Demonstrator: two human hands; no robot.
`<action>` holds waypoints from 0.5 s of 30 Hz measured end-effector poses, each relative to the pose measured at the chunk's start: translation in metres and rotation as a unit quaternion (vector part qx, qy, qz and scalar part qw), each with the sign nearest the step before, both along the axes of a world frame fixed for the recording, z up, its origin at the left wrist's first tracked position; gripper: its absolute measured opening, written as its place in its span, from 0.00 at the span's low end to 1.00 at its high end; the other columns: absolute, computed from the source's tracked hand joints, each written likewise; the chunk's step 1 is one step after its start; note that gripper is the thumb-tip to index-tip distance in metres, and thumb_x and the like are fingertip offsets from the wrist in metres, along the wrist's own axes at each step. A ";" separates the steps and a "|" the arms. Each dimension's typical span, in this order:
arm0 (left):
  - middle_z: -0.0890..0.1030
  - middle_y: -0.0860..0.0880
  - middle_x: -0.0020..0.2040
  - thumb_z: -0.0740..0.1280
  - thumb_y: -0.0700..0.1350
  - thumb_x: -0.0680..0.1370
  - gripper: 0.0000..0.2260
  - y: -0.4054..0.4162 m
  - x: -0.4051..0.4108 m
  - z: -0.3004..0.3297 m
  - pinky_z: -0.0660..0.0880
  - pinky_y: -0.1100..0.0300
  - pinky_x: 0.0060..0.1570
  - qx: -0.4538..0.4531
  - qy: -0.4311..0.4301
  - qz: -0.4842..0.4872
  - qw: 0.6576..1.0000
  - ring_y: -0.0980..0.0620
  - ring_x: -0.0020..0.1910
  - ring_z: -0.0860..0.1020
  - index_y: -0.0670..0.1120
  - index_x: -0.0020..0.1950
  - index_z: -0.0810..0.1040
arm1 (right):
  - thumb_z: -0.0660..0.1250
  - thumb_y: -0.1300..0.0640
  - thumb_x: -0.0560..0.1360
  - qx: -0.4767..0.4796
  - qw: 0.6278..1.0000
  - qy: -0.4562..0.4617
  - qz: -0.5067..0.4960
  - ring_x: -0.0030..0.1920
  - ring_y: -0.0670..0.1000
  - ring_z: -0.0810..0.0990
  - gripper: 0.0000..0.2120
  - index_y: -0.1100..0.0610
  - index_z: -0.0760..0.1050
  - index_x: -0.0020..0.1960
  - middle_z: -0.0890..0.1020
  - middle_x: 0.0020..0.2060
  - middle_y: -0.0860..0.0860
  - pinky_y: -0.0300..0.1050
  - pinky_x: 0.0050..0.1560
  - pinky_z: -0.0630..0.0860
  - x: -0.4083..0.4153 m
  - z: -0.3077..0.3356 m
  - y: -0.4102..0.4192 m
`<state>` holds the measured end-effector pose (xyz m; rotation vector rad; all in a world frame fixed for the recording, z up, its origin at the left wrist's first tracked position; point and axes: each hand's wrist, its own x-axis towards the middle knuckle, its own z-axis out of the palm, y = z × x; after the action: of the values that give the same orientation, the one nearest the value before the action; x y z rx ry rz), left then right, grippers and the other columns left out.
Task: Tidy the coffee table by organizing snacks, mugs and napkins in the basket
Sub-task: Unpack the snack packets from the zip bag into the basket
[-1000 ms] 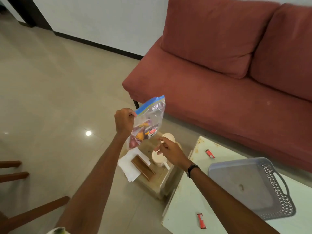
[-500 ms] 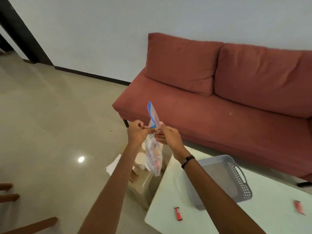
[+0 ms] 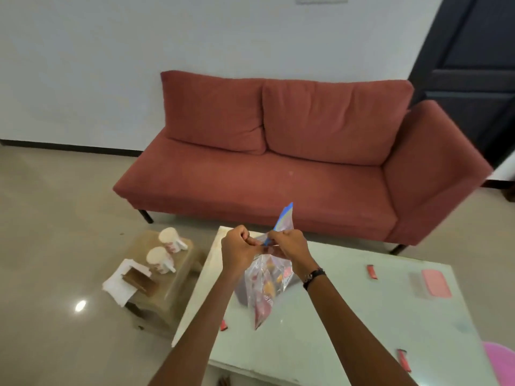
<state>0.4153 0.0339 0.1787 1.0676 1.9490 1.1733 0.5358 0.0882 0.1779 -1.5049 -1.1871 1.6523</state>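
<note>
Left hand [image 3: 239,250] and right hand [image 3: 288,246] are held together above the table [image 3: 348,316]; the fingers of both are curled, pinching the top edge of the snack bag [image 3: 267,285]; the bag hangs from that edge over the table's left half, its blue strip standing up behind the right hand. The bag and forearms hide the table area directly below; a dark shape shows through the bag, identity unclear. Three red sachets lie on the table: one [image 3: 372,272] to the right, one [image 3: 223,325] by the left edge, one [image 3: 404,360] at near right. A low stool [image 3: 170,285] stands left of the table; it carries two mugs [image 3: 170,240] on their sides, white napkins [image 3: 119,285] and a brown holder [image 3: 140,281]. A red sofa [image 3: 278,168] stands behind.
</note>
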 end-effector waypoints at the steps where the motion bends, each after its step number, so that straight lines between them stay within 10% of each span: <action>1: 0.83 0.40 0.34 0.82 0.45 0.52 0.31 -0.002 0.015 0.001 0.65 0.55 0.32 0.001 0.007 -0.009 1.000 0.51 0.31 0.69 0.49 0.29 0.56 | 0.66 0.61 0.72 0.008 1.000 -0.002 -0.009 0.38 0.56 0.83 0.11 0.71 0.79 0.42 0.83 0.41 0.66 0.49 0.46 0.82 0.019 -0.001 0.000; 5: 0.83 0.37 0.33 0.81 0.37 0.55 0.31 -0.006 0.061 0.013 0.69 0.58 0.29 0.021 0.017 -0.066 0.997 0.56 0.29 0.76 0.48 0.30 0.56 | 0.60 0.66 0.75 0.112 0.991 -0.078 -0.012 0.50 0.57 0.81 0.09 0.63 0.77 0.51 0.81 0.52 0.60 0.46 0.48 0.80 0.087 -0.008 0.009; 10: 0.81 0.46 0.27 0.81 0.33 0.56 0.29 -0.007 0.080 0.024 0.70 0.67 0.25 0.043 0.031 -0.109 0.993 0.66 0.26 0.77 0.46 0.31 0.58 | 0.60 0.73 0.70 0.298 0.876 -0.357 0.125 0.71 0.59 0.63 0.30 0.57 0.66 0.70 0.68 0.70 0.55 0.52 0.69 0.62 0.151 -0.022 0.026; 13: 0.80 0.51 0.26 0.81 0.33 0.55 0.29 -0.004 0.078 0.023 0.74 0.59 0.30 0.037 0.045 -0.100 0.993 0.65 0.27 0.78 0.47 0.31 0.58 | 0.62 0.64 0.75 0.324 0.806 -0.454 0.196 0.65 0.56 0.72 0.18 0.52 0.75 0.62 0.78 0.61 0.51 0.49 0.67 0.62 0.170 -0.017 0.030; 15: 0.81 0.51 0.26 0.80 0.33 0.55 0.29 0.000 0.074 0.021 0.76 0.55 0.33 0.035 0.056 -0.086 0.994 0.63 0.26 0.78 0.47 0.30 0.59 | 0.64 0.59 0.75 0.276 0.829 -0.438 0.212 0.54 0.57 0.79 0.11 0.52 0.80 0.54 0.83 0.51 0.53 0.48 0.55 0.72 0.179 -0.007 0.030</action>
<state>0.4895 0.0336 0.1998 1.3354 1.8681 1.1160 0.7149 0.1186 0.1710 -1.6925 -2.3801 0.6243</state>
